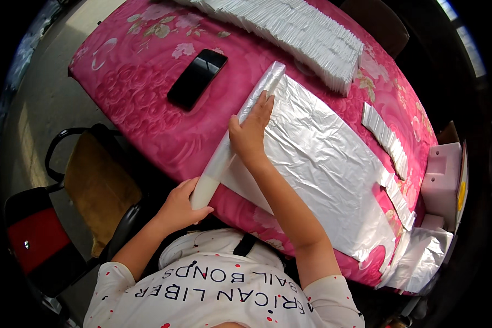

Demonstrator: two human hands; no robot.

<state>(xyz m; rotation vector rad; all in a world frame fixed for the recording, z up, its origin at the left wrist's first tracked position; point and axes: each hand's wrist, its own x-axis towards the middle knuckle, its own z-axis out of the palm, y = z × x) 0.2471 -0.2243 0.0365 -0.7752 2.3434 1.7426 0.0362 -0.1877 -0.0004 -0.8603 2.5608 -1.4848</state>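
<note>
A roll of thin, translucent silvery plastic film (217,158) lies slantwise on the table, with a pale core end near me. My left hand (176,208) is closed round that near end, by the table edge. Farther up the roll, my right hand (250,130) grips it from above, thumb on the left side and fingers stretched along the film. From the roll a wide, creased plastic sheet (317,158) spreads flat to the right, passing under my right forearm. The undersides of both hands are hidden.
A pink flowered tablecloth (128,104) covers the table. A black phone (197,79) lies left of the roll. A long row of folded white pieces (290,33) stands at the back, with smaller strips (385,139) at right. A pinkish box (441,175) stands far right, a chair (95,186) at left.
</note>
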